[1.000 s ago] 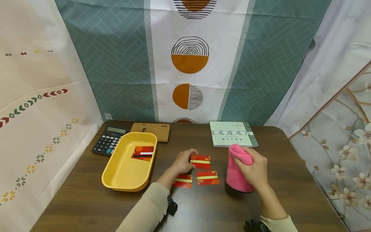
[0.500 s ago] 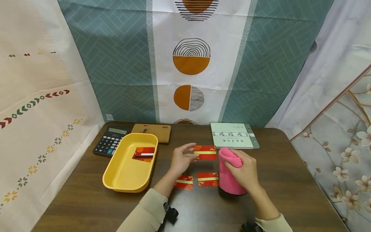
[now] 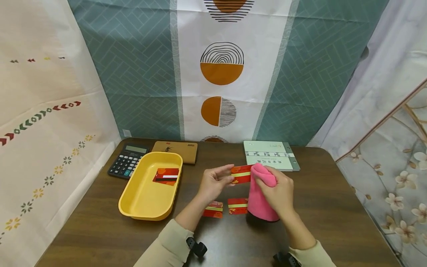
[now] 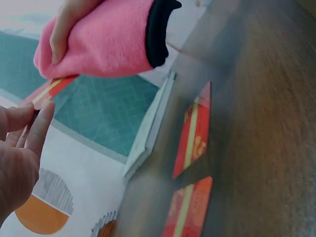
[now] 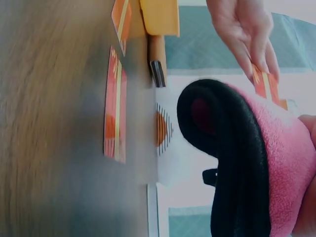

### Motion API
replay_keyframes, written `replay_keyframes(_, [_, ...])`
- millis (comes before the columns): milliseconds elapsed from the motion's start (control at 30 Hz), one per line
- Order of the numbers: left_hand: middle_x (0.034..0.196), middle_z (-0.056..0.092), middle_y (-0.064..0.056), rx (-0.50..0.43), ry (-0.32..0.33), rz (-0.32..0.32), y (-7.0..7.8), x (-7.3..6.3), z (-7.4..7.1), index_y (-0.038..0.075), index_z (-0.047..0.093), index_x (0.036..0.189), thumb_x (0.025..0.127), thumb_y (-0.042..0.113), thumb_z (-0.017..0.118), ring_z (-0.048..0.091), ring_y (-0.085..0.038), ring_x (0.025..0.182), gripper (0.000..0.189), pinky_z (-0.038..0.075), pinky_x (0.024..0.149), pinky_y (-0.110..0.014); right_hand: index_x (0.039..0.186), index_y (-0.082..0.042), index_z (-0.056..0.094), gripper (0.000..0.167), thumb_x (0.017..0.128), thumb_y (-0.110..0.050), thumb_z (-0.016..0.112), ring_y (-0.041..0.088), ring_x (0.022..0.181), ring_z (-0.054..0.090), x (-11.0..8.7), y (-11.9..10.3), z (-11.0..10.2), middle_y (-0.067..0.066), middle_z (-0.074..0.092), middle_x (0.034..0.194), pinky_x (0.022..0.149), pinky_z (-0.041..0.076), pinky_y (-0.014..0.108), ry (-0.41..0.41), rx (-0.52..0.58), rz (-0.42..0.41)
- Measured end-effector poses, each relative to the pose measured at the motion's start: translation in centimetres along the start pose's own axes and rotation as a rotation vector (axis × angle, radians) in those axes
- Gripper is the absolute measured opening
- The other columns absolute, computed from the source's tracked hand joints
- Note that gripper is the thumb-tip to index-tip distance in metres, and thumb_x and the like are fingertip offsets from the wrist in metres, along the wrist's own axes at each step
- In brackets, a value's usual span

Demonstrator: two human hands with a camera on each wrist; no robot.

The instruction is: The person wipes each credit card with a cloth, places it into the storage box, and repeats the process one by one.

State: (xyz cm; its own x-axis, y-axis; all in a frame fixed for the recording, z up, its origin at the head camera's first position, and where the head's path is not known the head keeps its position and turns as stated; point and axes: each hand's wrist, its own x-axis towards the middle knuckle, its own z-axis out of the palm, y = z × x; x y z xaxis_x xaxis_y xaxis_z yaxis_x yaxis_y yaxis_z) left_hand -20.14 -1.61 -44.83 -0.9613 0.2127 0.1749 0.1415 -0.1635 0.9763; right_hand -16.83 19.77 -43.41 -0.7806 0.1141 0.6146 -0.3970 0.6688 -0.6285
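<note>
My left hand (image 3: pixel 215 181) pinches a red card (image 3: pixel 241 174) with a yellow stripe by its left end, raised over the table. My right hand (image 3: pixel 279 189) grips a folded pink cloth (image 3: pixel 261 204) with a dark edge, and the cloth meets the card's right end. In the left wrist view the cloth (image 4: pixel 103 42) covers part of the card (image 4: pixel 59 89). Two similar cards lie below on the table: a left card (image 3: pixel 213 210) and a right card (image 3: pixel 237 206), the latter partly behind the cloth.
A yellow tray (image 3: pixel 128 202) stands at the left with red cards (image 3: pixel 166 175) inside. Beside it are a black calculator (image 3: pixel 128 161) and a tan notebook (image 3: pixel 186 152). A pale green booklet (image 3: pixel 267 152) lies at the back right of the brown table (image 3: pixel 317 193).
My left hand has picked the card up off the table and moved it up and right. My right hand has brought the cloth left, onto the card's end.
</note>
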Motion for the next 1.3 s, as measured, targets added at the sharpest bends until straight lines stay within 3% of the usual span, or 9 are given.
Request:
replay_keyframes(167, [0.116,0.071,-0.023,0.045,-0.048,0.07,1.0,0.3,0.8,-0.004,0.069,0.126,0.088,-0.009,0.071,0.075,-0.028,0.087,0.039,0.063,0.074,-0.036,0.113,-0.003,0.075,0.043,0.073,-0.011,0.09,0.028,0.081,0.072,0.2,-1.1,0.6,0.013,0.076,0.1,0.064,0.062,0.043,0.008,-0.014,-0.086])
replay_keyframes(400, [0.12,0.07,-0.021,0.081,-0.077,0.102,1.9,0.6,1.6,-0.001,0.068,0.128,0.09,-0.01,0.069,0.074,-0.033,0.092,0.039,0.063,0.076,-0.036,0.111,-0.005,0.076,0.042,0.071,-0.009,0.091,0.025,0.078,0.07,0.6,-2.6,1.2,0.011,0.074,0.096,0.061,0.061,0.042,0.0,0.022,-0.197])
replay_keyframes(567, [0.117,0.071,-0.023,0.08,-0.083,0.113,2.1,0.2,1.5,-0.002,0.068,0.128,0.09,-0.013,0.067,0.073,-0.034,0.096,0.04,0.063,0.078,-0.036,0.11,-0.005,0.077,0.042,0.071,-0.009,0.09,0.027,0.08,0.072,0.8,-3.1,1.3,0.012,0.075,0.096,0.062,0.06,0.045,0.048,0.001,-0.227])
replay_keyframes(867, [0.113,0.072,-0.022,0.072,-0.053,0.123,1.6,-0.1,0.7,-0.002,0.069,0.127,0.089,-0.01,0.07,0.074,-0.03,0.093,0.039,0.063,0.078,-0.036,0.111,-0.005,0.077,0.045,0.069,-0.01,0.091,0.028,0.079,0.071,-1.2,-2.9,2.1,0.011,0.074,0.099,0.061,0.061,0.042,-0.019,-0.042,-0.215])
replay_keyframes(1033, [0.108,0.072,-0.025,0.08,-0.047,0.134,1.6,-0.4,-0.1,-0.006,0.068,0.125,0.088,-0.012,0.071,0.074,-0.029,0.082,0.038,0.064,0.072,-0.036,0.109,-0.003,0.077,0.042,0.07,-0.008,0.091,0.028,0.079,0.072,-1.1,-1.9,1.3,0.012,0.075,0.096,0.063,0.062,0.045,0.024,-0.056,-0.175])
replay_keyframes(1167, [0.106,0.073,-0.025,0.089,-0.05,0.125,1.9,-0.5,-0.5,-0.007,0.069,0.124,0.088,-0.013,0.07,0.073,-0.031,0.08,0.037,0.064,0.071,-0.035,0.11,-0.001,0.076,0.043,0.07,-0.008,0.091,0.031,0.081,0.072,-0.5,-1.3,0.2,0.014,0.075,0.097,0.065,0.061,0.049,0.076,-0.085,-0.099])
replay_keyframes(1300, [0.104,0.073,-0.025,0.102,-0.061,0.1,1.9,-0.7,-0.5,-0.005,0.07,0.123,0.088,-0.011,0.071,0.073,-0.032,0.081,0.036,0.064,0.073,-0.041,0.113,-0.001,0.076,0.043,0.074,-0.01,0.09,0.033,0.083,0.072,-0.1,-1.1,-0.3,0.015,0.076,0.099,0.066,0.06,0.051,0.092,-0.091,-0.081])
